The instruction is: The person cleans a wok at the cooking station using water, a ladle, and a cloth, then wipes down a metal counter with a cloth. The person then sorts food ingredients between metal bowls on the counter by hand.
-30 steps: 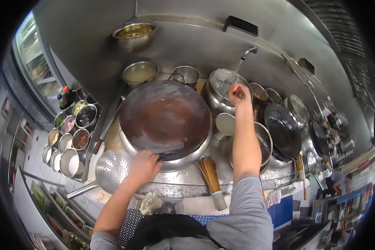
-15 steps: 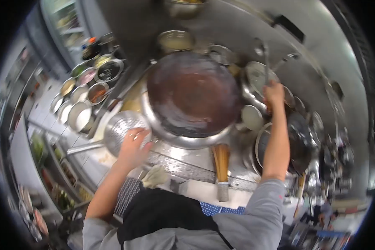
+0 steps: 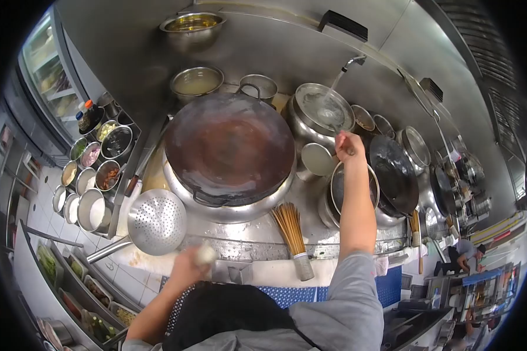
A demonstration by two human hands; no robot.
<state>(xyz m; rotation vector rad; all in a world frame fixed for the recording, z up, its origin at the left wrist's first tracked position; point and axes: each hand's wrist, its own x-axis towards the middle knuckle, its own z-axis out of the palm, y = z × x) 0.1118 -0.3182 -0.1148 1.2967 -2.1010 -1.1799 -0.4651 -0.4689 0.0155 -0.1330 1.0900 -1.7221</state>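
Observation:
My right hand (image 3: 350, 146) is closed around the handle of a ladle, whose far end reaches into a steel pot of water (image 3: 322, 108); its bowl is hard to make out. A pale, crumpled cloth (image 3: 205, 254) is gripped in my left hand (image 3: 186, 270), blurred, near the counter's front edge. Just beyond that hand lies a perforated strainer (image 3: 157, 222) with its handle pointing left. A large dark wok (image 3: 228, 149) sits over the burner ring between my hands. To the wok's front right rests a bamboo brush (image 3: 289, 229).
Water runs from a tap (image 3: 352, 60) into the pot. Beside it stand a small pot of cloudy liquid (image 3: 317, 159) and another wok (image 3: 394, 175). Ingredient bowls (image 3: 93, 210) crowd the left. Steel bowls (image 3: 197, 82) line the back. Other people (image 3: 465, 254) are at the far right.
My left hand has left the strainer, drawn back towards me and taken the cloth. My right hand has lowered the ladle into the water pot. The camera view has shifted.

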